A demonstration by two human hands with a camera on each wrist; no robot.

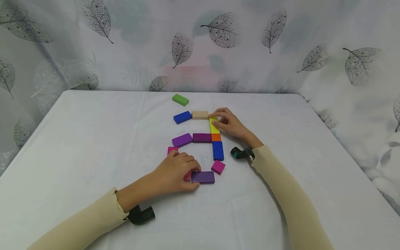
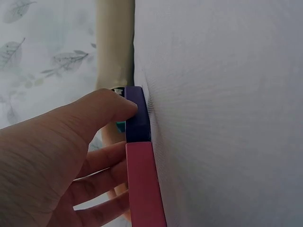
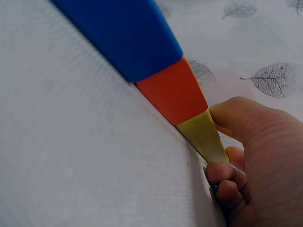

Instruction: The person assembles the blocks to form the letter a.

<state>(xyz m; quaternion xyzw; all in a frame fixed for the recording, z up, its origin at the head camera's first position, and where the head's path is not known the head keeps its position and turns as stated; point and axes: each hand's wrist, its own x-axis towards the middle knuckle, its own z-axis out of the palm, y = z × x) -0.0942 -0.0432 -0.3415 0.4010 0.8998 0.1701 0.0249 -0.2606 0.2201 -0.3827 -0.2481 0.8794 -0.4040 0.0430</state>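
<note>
Thumb and fingers of my left hand (image 1: pixel 175 173) pinch a purple block (image 1: pixel 203 177) across its near and far long sides. Against its left end stands a reddish-pink block (image 2: pixel 144 184), mostly covered by the hand in the head view. Under that hand's far edge a magenta block (image 1: pixel 172 149) peeks out. My right hand (image 1: pixel 232 125) grips a yellow block (image 1: pixel 214 127), its thumb on one side and a fingertip near the far end. Nearer in the same column lie an orange block (image 3: pixel 176 92) and a blue block (image 1: pixel 218 151). A small pink square block (image 1: pixel 218 167) sits askew below them.
Left of the yellow block lie a wooden block (image 1: pixel 200 115) and a slanted blue block (image 1: pixel 182 117). A dark purple block (image 1: pixel 202 138) meets the column, with a tilted violet block (image 1: pixel 182 140) beside it. The green block (image 1: pixel 180 100) is near the white table's far edge.
</note>
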